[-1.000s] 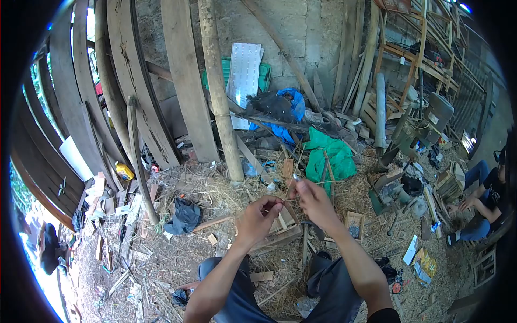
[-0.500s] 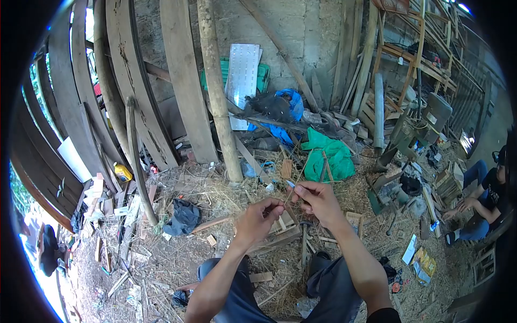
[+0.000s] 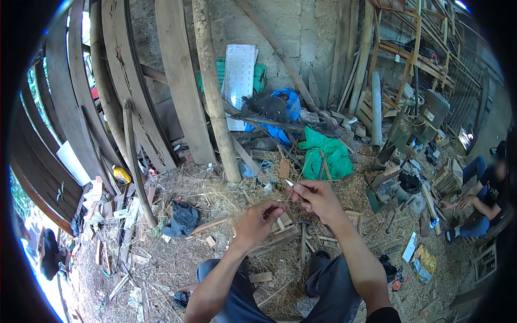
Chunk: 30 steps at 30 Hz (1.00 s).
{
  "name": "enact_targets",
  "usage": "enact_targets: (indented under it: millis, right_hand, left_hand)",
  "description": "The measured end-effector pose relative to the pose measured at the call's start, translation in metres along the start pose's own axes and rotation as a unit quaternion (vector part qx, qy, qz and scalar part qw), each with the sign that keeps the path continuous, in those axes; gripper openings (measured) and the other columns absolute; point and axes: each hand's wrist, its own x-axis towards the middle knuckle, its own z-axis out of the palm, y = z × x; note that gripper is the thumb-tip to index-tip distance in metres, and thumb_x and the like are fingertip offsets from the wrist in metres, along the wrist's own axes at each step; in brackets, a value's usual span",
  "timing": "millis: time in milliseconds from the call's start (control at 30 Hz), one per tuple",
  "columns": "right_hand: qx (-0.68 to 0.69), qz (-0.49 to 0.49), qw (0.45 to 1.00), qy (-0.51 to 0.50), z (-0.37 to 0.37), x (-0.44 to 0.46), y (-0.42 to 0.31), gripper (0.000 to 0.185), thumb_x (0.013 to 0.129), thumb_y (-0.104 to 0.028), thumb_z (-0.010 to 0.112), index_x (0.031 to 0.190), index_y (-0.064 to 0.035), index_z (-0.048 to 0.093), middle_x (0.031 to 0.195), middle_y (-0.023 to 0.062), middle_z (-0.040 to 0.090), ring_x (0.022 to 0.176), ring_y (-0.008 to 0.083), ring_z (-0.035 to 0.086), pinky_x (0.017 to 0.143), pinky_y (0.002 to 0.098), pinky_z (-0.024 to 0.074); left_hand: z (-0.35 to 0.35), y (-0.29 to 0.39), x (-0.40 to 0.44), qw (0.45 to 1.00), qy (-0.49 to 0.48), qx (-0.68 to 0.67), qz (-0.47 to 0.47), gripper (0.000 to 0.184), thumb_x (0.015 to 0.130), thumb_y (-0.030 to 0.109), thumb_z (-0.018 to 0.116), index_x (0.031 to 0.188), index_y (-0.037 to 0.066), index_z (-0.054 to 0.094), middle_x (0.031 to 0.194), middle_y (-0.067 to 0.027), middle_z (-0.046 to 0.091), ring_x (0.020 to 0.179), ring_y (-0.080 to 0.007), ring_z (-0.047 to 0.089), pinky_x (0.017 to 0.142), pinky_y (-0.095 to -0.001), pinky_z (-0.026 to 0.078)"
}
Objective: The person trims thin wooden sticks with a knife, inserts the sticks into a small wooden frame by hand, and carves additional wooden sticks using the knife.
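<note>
My right hand point(image 3: 319, 202) is closed round a small knife point(image 3: 290, 183); only its short, bright pointed blade shows beyond the fingers, and the handle is hidden. My left hand point(image 3: 259, 223) is closed in a pinch on a thin straw-coloured strip point(image 3: 286, 200), which runs up between the two hands close to the blade. Whether the blade touches the strip I cannot tell. Below the hands, between my knees, sits a small wooden frame or box point(image 3: 276, 242). Beside it stands a hammer-like tool point(image 3: 304, 237) with a dark head.
Shavings and wood scraps litter the ground. A green plastic sheet point(image 3: 326, 156) lies ahead, left of a grey pipe point(image 3: 376, 110). A wooden post point(image 3: 215, 102) rises in front. A black bag point(image 3: 182, 218) lies left. Another person point(image 3: 476, 196) sits at the right.
The knife blade has turned slightly, showing brighter and a little further left. Both hands keep their grips, and the view has shifted slightly.
</note>
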Motion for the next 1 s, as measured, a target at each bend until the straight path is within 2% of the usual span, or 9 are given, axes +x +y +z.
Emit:
enact_targets:
  millis: [100, 167, 333, 433, 500, 667, 867, 933, 1000]
  right_hand:
    - [-0.010, -0.011, 0.999, 0.031, -0.007, 0.003, 0.000, 0.022, 0.094, -0.017, 0.056, 0.100, 0.0032, 0.064, 0.072, -0.0011, 0.057, 0.050, 0.0019, 0.038, 0.042, 0.0190, 0.0256]
    - [0.039, -0.043, 0.995, 0.081, -0.028, 0.006, -0.005, 0.023, 0.094, -0.018, 0.055, 0.101, 0.0024, 0.063, 0.072, -0.0017, 0.055, 0.049, 0.0025, 0.036, 0.042, 0.0195, 0.0244]
    - [0.038, -0.027, 0.995, 0.093, -0.023, -0.002, -0.009, 0.023, 0.094, -0.019, 0.056, 0.103, 0.0009, 0.063, 0.072, -0.0015, 0.054, 0.048, 0.0029, 0.035, 0.042, 0.0192, 0.0240]
    - [0.039, -0.007, 0.999, 0.032, -0.009, -0.004, -0.005, 0.023, 0.093, -0.017, 0.057, 0.103, 0.0032, 0.061, 0.072, -0.0007, 0.056, 0.049, 0.0030, 0.036, 0.043, 0.0199, 0.0267]
    - [-0.040, 0.014, 0.997, -0.065, 0.002, -0.005, 0.002, 0.023, 0.093, -0.017, 0.057, 0.104, 0.0031, 0.062, 0.075, 0.0014, 0.059, 0.050, 0.0030, 0.038, 0.043, 0.0197, 0.0269]
    - [-0.011, 0.006, 0.998, -0.059, 0.005, -0.003, -0.003, 0.022, 0.093, -0.016, 0.057, 0.102, 0.0032, 0.063, 0.075, 0.0025, 0.060, 0.051, 0.0026, 0.038, 0.043, 0.0188, 0.0274]
    - [-0.031, -0.019, 0.999, 0.010, -0.007, 0.007, -0.001, 0.021, 0.093, -0.016, 0.058, 0.099, 0.0024, 0.064, 0.073, 0.0009, 0.060, 0.050, 0.0029, 0.039, 0.044, 0.0185, 0.0289]
    - [0.017, -0.050, 0.996, 0.068, -0.022, 0.008, -0.007, 0.021, 0.093, -0.017, 0.058, 0.101, 0.0014, 0.064, 0.074, 0.0004, 0.059, 0.050, 0.0028, 0.038, 0.044, 0.0182, 0.0287]
    - [0.015, -0.022, 0.998, 0.051, -0.023, 0.004, -0.008, 0.021, 0.092, -0.017, 0.058, 0.102, 0.0006, 0.065, 0.074, 0.0000, 0.058, 0.050, 0.0027, 0.038, 0.044, 0.0180, 0.0284]
  left_hand:
    - [0.002, 0.000, -0.003, 1.000, -0.004, 0.001, 0.010, 0.017, 0.090, 0.010, 0.060, 0.103, -0.001, 0.061, 0.085, -0.0052, 0.064, 0.077, -0.0096, 0.056, 0.072, -0.0261, 0.046]
    - [0.001, 0.003, -0.006, 0.999, -0.026, 0.022, -0.020, 0.017, 0.090, 0.010, 0.061, 0.102, -0.001, 0.061, 0.086, -0.0057, 0.065, 0.078, -0.0103, 0.057, 0.072, -0.0266, 0.046]
    - [0.000, 0.005, -0.007, 0.999, -0.010, 0.040, 0.007, 0.017, 0.089, 0.009, 0.060, 0.101, -0.002, 0.061, 0.084, -0.0064, 0.065, 0.076, -0.0105, 0.057, 0.071, -0.0265, 0.047]
    - [0.002, 0.001, -0.004, 1.000, 0.006, 0.023, 0.020, 0.016, 0.090, 0.009, 0.059, 0.101, -0.003, 0.061, 0.083, -0.0065, 0.064, 0.074, -0.0100, 0.056, 0.069, -0.0260, 0.046]
    - [0.001, -0.001, -0.003, 1.000, 0.011, 0.012, 0.023, 0.016, 0.090, 0.009, 0.059, 0.101, -0.003, 0.061, 0.082, -0.0063, 0.064, 0.073, -0.0097, 0.055, 0.068, -0.0256, 0.046]
    - [-0.002, -0.006, -0.001, 0.999, 0.008, -0.039, -0.004, 0.017, 0.091, 0.011, 0.059, 0.101, -0.002, 0.061, 0.079, -0.0036, 0.061, 0.072, -0.0077, 0.052, 0.067, -0.0239, 0.044]
    - [-0.002, 0.002, -0.003, 1.000, 0.003, 0.006, -0.020, 0.017, 0.090, 0.012, 0.061, 0.100, -0.002, 0.062, 0.079, -0.0027, 0.061, 0.072, -0.0073, 0.052, 0.067, -0.0238, 0.044]
    - [0.001, -0.007, -0.004, 1.000, -0.002, -0.004, -0.010, 0.017, 0.089, 0.012, 0.061, 0.099, -0.002, 0.062, 0.079, -0.0035, 0.062, 0.072, -0.0079, 0.053, 0.067, -0.0246, 0.045]
    - [0.001, -0.009, -0.004, 1.000, -0.004, -0.013, 0.001, 0.017, 0.089, 0.011, 0.062, 0.099, -0.002, 0.063, 0.079, -0.0044, 0.063, 0.071, -0.0086, 0.055, 0.068, -0.0253, 0.046]
